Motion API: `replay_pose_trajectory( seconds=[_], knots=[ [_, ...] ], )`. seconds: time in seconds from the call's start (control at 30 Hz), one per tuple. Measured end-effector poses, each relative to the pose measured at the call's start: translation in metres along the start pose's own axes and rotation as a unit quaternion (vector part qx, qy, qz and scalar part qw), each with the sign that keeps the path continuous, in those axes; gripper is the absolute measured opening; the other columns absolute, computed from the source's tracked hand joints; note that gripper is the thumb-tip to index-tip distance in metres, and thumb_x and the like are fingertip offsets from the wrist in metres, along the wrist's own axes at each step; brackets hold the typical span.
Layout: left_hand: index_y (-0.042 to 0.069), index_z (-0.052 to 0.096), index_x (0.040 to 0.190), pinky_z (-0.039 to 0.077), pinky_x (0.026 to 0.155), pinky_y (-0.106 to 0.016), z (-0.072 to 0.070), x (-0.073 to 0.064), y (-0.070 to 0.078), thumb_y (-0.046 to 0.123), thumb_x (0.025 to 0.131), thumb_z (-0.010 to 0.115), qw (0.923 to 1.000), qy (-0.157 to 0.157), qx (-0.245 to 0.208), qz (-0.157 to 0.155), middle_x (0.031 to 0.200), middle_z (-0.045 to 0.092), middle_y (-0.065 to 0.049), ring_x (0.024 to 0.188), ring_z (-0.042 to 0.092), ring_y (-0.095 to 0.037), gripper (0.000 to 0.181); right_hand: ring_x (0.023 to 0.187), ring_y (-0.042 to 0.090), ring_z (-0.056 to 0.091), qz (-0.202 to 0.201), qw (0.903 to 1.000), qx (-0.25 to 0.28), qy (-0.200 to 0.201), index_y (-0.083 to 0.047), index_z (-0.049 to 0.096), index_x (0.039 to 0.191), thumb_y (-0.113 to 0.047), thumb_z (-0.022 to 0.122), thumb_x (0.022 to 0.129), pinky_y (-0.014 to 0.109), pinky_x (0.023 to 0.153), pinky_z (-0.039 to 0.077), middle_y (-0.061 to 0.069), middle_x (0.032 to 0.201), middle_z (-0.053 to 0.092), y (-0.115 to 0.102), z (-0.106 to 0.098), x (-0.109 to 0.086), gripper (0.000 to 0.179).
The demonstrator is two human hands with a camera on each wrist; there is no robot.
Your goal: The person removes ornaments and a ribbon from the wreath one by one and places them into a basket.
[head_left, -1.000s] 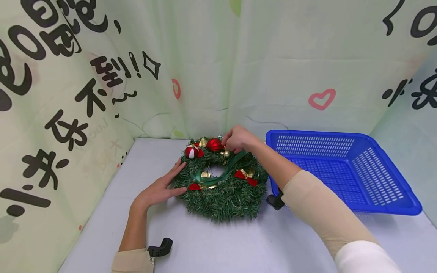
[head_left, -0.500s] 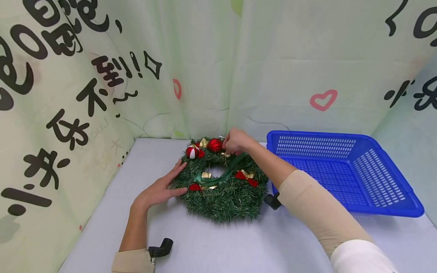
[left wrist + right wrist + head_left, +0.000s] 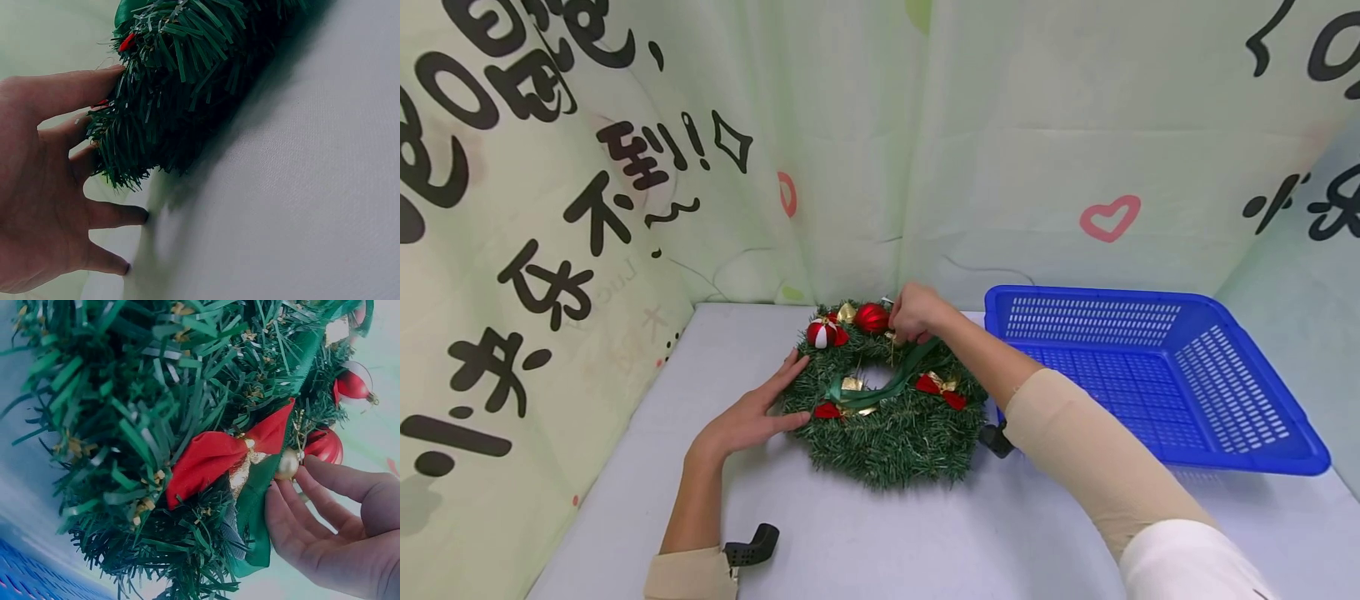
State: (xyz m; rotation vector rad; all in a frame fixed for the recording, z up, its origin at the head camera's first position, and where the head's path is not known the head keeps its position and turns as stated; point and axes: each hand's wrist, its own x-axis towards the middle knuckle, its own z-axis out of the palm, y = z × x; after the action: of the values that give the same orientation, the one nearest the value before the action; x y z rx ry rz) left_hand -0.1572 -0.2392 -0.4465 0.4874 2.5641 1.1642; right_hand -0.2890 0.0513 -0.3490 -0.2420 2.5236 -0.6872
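Observation:
A green Christmas wreath [image 3: 887, 442] lies on the white table, trimmed with red-and-gold bows [image 3: 209, 459], a green ribbon [image 3: 902, 371], a shiny red ball [image 3: 872, 318] and a red-and-white ball [image 3: 822, 334]. My left hand [image 3: 748, 421] rests against its left side, fingers spread and mostly straight; the left wrist view shows the thumb [image 3: 81, 87] touching the greenery. At the wreath's upper right, my right hand [image 3: 916, 312] has curled fingers. Thumb and fingertips pinch at a small gold ball ornament [image 3: 287, 464], beside the red ball. The exact pinch point is partly hidden.
A blue plastic basket [image 3: 1228, 465] stands on the table at the right, close to the wreath and my right forearm. Printed curtains [image 3: 1000, 167] hang behind and along the left side. Black wrist devices [image 3: 752, 546] sit on both arms.
My right hand has shifted slightly at the upper right of the wreath, and the gold ball is now more covered by its fingers. The left hand and the wreath stay in place.

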Motion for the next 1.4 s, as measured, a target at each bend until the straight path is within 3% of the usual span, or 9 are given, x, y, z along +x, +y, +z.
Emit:
replay_pose_trajectory(
  seconds=[0.33,0.83,1.2,1.4],
  knots=[
    [0.029,0.015,0.169,0.02,0.123,-0.068,-0.001,-0.002,0.002,0.043,0.101,0.068,1.0,0.0,-0.001,-0.003,0.177,-0.001,0.006,0.162,0.008,-0.035,0.088,0.083,0.022,0.069,-0.002,0.9999,-0.013,-0.002,-0.005,0.078,0.111,-0.003,0.078,0.089,0.038,0.079,0.064,0.007,0.086,0.07,0.0,0.002,0.005,0.022],
    [0.029,0.015,0.169,0.02,0.124,-0.068,-0.001,-0.001,0.002,0.041,0.101,0.068,1.0,0.0,-0.002,-0.003,0.177,-0.001,0.005,0.162,0.008,-0.034,0.088,0.071,0.02,0.07,-0.006,0.9988,-0.042,0.022,-0.007,0.081,0.099,-0.002,0.076,0.087,0.036,0.071,0.064,0.002,0.068,0.066,0.002,0.007,0.013,0.014],
    [0.029,0.015,0.169,0.02,0.124,-0.068,-0.001,0.0,0.003,0.038,0.101,0.068,1.0,0.0,-0.005,-0.002,0.177,-0.001,0.005,0.162,0.008,-0.034,0.087,0.067,0.018,0.069,-0.016,0.9988,-0.04,0.024,-0.009,0.081,0.091,-0.002,0.074,0.084,0.032,0.064,0.063,0.004,0.069,0.07,0.0,0.003,0.008,0.012],
    [0.031,0.015,0.169,0.02,0.123,-0.069,-0.001,0.0,0.001,0.039,0.101,0.068,1.0,-0.002,-0.007,-0.003,0.177,-0.001,0.006,0.162,0.007,-0.034,0.087,0.075,0.02,0.07,-0.017,0.9991,-0.033,0.018,-0.007,0.081,0.1,-0.004,0.077,0.088,0.035,0.072,0.064,0.006,0.075,0.072,0.001,0.002,0.006,0.014]
  ],
)
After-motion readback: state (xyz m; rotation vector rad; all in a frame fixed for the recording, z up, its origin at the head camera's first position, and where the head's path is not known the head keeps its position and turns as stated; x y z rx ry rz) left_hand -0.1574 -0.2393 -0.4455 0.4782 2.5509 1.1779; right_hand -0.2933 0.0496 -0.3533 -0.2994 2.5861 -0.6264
